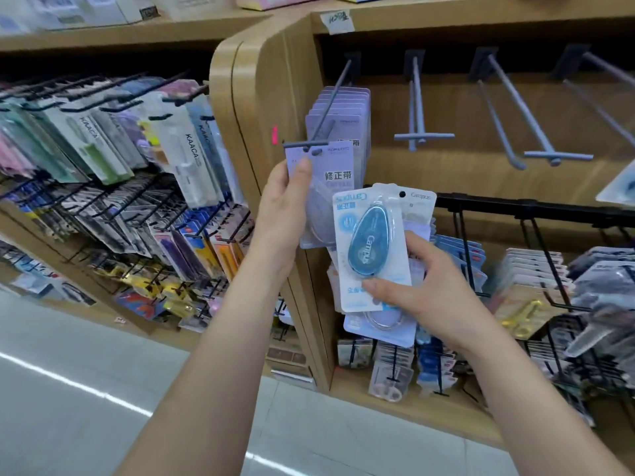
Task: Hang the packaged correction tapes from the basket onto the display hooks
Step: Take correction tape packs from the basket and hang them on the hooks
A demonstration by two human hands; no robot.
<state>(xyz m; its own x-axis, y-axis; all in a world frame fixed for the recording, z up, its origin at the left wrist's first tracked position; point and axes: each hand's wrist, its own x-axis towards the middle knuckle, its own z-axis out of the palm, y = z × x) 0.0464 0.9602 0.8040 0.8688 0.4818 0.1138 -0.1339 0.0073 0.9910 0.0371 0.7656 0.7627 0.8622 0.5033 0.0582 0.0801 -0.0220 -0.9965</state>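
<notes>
at the far-left hook [325,108], the left hand [286,204] pinches a seemingly light, stiff lilac pack [334,160] near its hole, likely the best hold, while the right hand [423,291] grips spare packs [368,237] just below.

Head view, close to hooks [416,97]
</notes>
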